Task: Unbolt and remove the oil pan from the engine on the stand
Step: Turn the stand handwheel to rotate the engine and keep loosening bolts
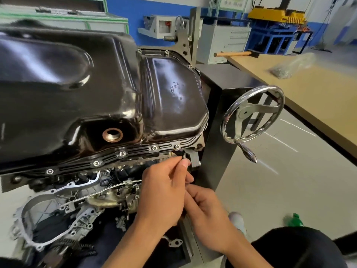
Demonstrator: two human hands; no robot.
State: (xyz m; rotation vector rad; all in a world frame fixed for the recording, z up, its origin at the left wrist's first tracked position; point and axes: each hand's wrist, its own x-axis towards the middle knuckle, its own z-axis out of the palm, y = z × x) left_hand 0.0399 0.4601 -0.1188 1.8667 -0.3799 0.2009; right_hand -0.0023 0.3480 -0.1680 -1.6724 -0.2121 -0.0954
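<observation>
The glossy black oil pan (81, 84) sits upward on the inverted engine (81, 198) held by the stand. Several silver bolts run along its near flange, one at the right end (176, 147). My left hand (164, 188) pinches the upper end of a thin black hex key (183, 154) just below that right-end bolt. My right hand (206, 215) is right beside and below it, fingers curled round the key's lower part, which is mostly hidden. An open copper-ringed drain hole (112, 134) shows in the pan's side.
The stand's chrome handwheel (253, 115) with its handle sticks out right of my hands. A wooden workbench (316, 101) carries a hammer (235, 53) and a plastic bag of parts (291, 64). A green bottle (294, 220) lies on the floor.
</observation>
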